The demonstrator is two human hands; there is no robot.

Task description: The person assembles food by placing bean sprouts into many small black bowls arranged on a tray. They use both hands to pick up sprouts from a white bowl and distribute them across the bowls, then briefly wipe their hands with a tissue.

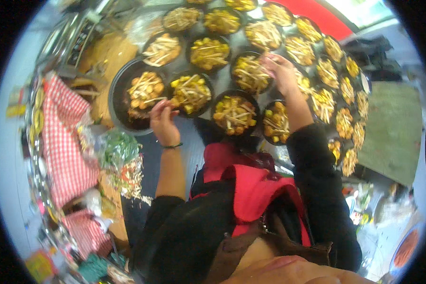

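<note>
Over the edge of a large black basin (113,102), my left hand (164,124) is closed, its fingertips at the end of a pale strip (154,100) of food. A heap of orange-brown chunks and pale strips (146,89) lies in or above that basin. To its right sits a dark round bowl of yellow chunks topped with pale strips (190,93). My right hand (280,70) reaches over the right rim of another filled bowl (251,73), fingers pinched together. What they hold, if anything, is too blurred to make out.
Several more filled dark bowls (232,116) crowd the metal surface, reaching far back and right. At left are a red-checked cloth (68,146), a clear plastic bag with greens (120,147) and scattered pale scraps (133,177). A greenish board (393,130) lies at right.
</note>
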